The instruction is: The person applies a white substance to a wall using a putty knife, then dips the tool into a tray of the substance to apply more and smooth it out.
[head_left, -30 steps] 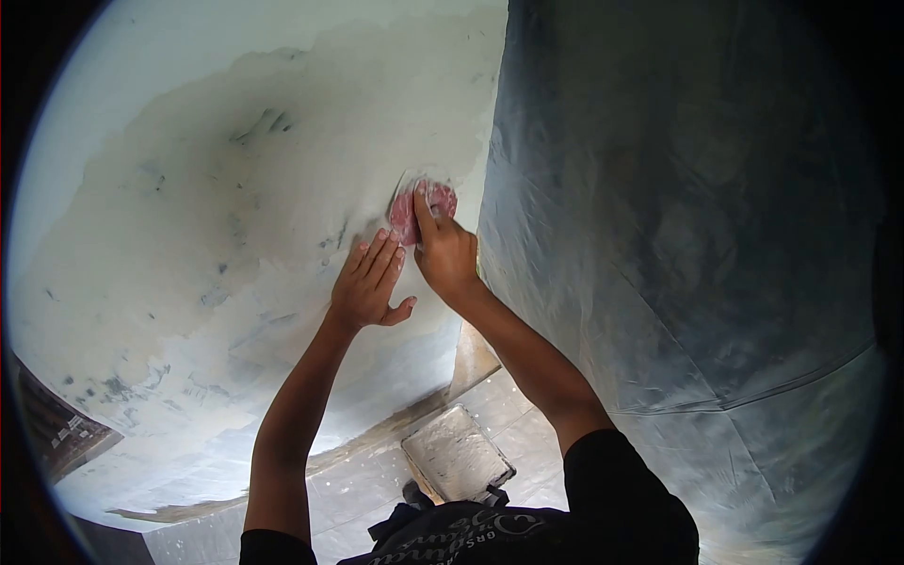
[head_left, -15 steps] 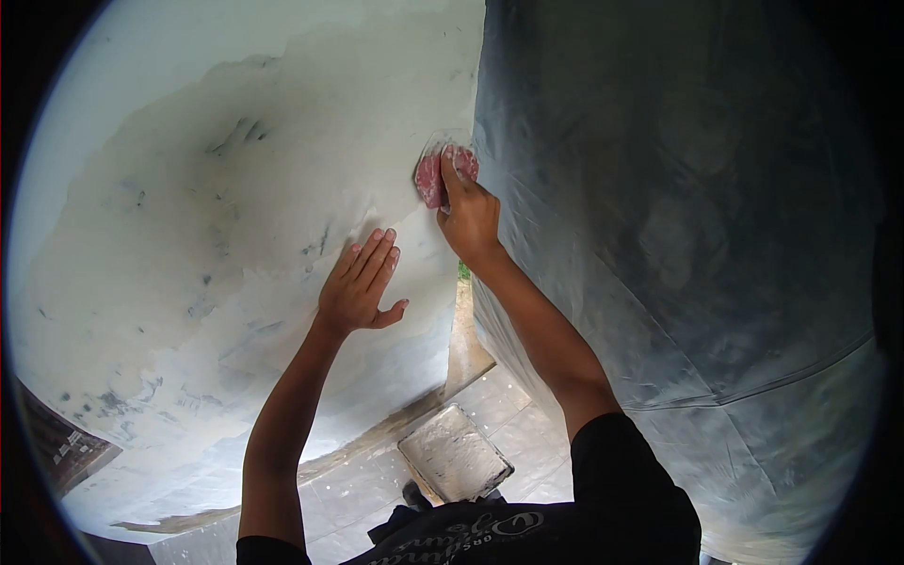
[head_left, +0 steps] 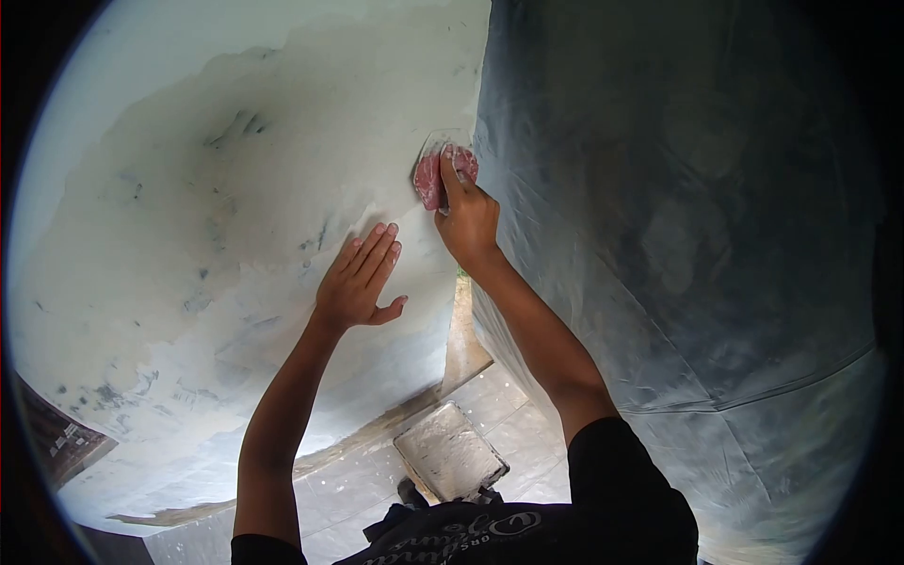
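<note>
My right hand (head_left: 468,223) grips a red putty scraper (head_left: 429,179) smeared with white, its clear edge pointing up. The scraper lies against the pale wall (head_left: 311,122), close to the wall's right-hand edge. Lower and to the left, my left hand (head_left: 353,282) lies flat on or just over the same wall, fingers stretched upward and thumb out to the side. White residue shows on the fingertips. A damp-looking, greyish patch with dark smudges covers much of the wall. Part of the scraper is hidden behind my right fingers.
Translucent plastic sheeting (head_left: 678,282) hangs along the right, right beside the wall's edge. On the tiled floor (head_left: 353,490) below stands a square tray (head_left: 450,452) coated with whitish material. A dark brown item (head_left: 66,438) shows at the lower left.
The view has shifted very slightly. Both hands keep nearly the same places on the wall, and the scraper remains in my right hand.
</note>
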### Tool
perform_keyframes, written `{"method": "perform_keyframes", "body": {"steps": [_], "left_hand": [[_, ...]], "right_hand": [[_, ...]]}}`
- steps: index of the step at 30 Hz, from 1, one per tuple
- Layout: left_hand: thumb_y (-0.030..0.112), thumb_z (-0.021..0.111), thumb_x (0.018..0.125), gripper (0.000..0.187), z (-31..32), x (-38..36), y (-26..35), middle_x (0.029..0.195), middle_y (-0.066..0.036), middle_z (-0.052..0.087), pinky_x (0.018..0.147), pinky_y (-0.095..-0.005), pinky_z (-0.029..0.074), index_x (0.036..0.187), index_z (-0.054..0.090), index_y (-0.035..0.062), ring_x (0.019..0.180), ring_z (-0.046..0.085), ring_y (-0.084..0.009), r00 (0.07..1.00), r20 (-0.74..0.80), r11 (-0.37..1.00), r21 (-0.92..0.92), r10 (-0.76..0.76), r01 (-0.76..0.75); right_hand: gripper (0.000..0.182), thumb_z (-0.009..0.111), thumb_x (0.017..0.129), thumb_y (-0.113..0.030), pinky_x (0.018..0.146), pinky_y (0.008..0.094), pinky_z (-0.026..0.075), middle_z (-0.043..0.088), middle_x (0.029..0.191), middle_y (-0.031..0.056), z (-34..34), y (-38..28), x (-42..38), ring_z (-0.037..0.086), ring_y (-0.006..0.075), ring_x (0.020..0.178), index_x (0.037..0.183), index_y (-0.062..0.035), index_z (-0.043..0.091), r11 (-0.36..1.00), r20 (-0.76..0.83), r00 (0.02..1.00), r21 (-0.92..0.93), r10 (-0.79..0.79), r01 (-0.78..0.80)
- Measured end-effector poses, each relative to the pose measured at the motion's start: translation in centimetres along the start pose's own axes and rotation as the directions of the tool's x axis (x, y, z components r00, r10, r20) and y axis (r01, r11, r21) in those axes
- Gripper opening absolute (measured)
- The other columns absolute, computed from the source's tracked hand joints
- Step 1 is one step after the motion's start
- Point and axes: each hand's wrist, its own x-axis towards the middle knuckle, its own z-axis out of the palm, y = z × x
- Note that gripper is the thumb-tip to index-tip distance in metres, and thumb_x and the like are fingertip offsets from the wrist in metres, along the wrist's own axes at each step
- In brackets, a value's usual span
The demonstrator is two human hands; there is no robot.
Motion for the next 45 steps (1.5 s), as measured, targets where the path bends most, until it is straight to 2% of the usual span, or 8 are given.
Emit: {"method": "perform_keyframes", "body": {"steps": [10,14,19,25,32,36,40,45], "left_hand": [[0.044,0.056,0.082,0.065,-0.1,0.1,0.1,0.142,-0.016,0.049,0.117,-0.0411,0.02,0.128,0.054,-0.0023,0.138,0.04,-0.0261,1.0,0.025,1.0,0.003,-0.016,0.016],[0.044,0.056,0.082,0.065,0.0,0.0,0.0,0.142,-0.016,0.049,0.117,-0.0409,0.019,0.128,0.054,-0.0022,0.138,0.039,-0.026,1.0,0.018,1.0,-0.008,-0.008,0.008],[0.044,0.058,0.079,0.068,-0.1,0.1,-0.1,0.139,-0.023,0.05,0.115,-0.045,0.024,0.121,0.054,-0.0093,0.135,0.043,-0.0336,1.0,-0.01,1.0,0.008,0.028,-0.028],[0.044,0.056,0.082,0.065,-0.2,0.1,0.0,0.142,-0.016,0.05,0.118,-0.0407,0.019,0.127,0.055,-0.0025,0.138,0.04,-0.0264,1.0,0.006,1.0,-0.01,-0.017,0.017],[0.044,0.056,0.081,0.065,0.0,0.1,0.1,0.142,-0.016,0.049,0.118,-0.0411,0.019,0.127,0.055,-0.0024,0.138,0.04,-0.0266,1.0,0.011,1.0,0.004,-0.009,0.009],[0.044,0.057,0.081,0.065,0.1,-0.1,0.0,0.143,-0.016,0.049,0.118,-0.0415,0.019,0.126,0.055,-0.0027,0.139,0.039,-0.0266,1.0,0.01,1.0,0.004,-0.015,0.015],[0.044,0.057,0.081,0.065,-0.2,0.1,0.0,0.142,-0.017,0.049,0.118,-0.042,0.019,0.126,0.055,-0.0031,0.138,0.039,-0.0268,0.999,0.025,1.0,-0.01,-0.024,0.024],[0.044,0.056,0.081,0.065,-0.2,0.1,0.0,0.141,-0.018,0.049,0.118,-0.0422,0.019,0.125,0.055,-0.004,0.138,0.039,-0.0276,1.0,0.0,1.0,0.006,-0.004,0.004]], "right_hand": [[0.085,0.075,0.057,-0.001,0.063,0.041,0.055,0.065,0.088,0.0185,-0.8,0.0,-9.6,0.066,0.0336,0.071,0.137,-0.008,0.049,0.991,0.215,0.977,0.127,0.007,-0.035],[0.081,0.072,0.058,0.002,0.059,0.04,0.054,0.063,0.08,0.0164,-2.5,-0.4,-1.9,0.063,0.0325,0.065,0.136,-0.0068,0.05,0.992,-0.085,0.996,0.129,0.018,-0.007],[0.08,0.074,0.059,0.001,0.06,0.0414,0.054,0.064,0.082,0.0158,0.2,-0.8,0.2,0.065,0.0328,0.068,0.135,-0.0035,0.05,1.0,0.046,0.999,0.015,0.013,-0.014],[0.082,0.075,0.058,0.0,0.062,0.0422,0.054,0.066,0.087,0.0179,0.3,-0.8,-9.7,0.066,0.0338,0.07,0.136,-0.0056,0.05,0.995,0.281,0.959,0.079,0.032,-0.057],[0.068,0.068,0.062,0.005,0.057,0.0386,0.052,0.066,0.081,0.0161,-2.1,-0.1,0.2,0.064,0.0324,0.065,0.129,-0.0024,0.055,0.996,-0.102,0.991,0.031,0.086,-0.083],[0.075,0.07,0.059,0.004,0.059,0.0405,0.053,0.065,0.079,0.0163,0.2,-1.0,-0.3,0.064,0.0337,0.065,0.132,-0.002,0.051,0.998,0.002,0.998,-0.008,0.06,-0.06],[0.083,0.074,0.06,0.0,0.064,0.0429,0.055,0.066,0.088,0.0175,0.9,-1.8,-8.8,0.067,0.0351,0.073,0.138,-0.0036,0.046,0.991,0.324,0.942,0.066,0.092,-0.119],[0.074,0.071,0.062,0.003,0.065,0.0409,0.055,0.067,0.09,0.0198,0.1,-0.6,-9.3,0.066,0.0354,0.073,0.133,-0.0013,0.05,0.97,0.058,0.997,0.235,0.047,-0.059]]}}
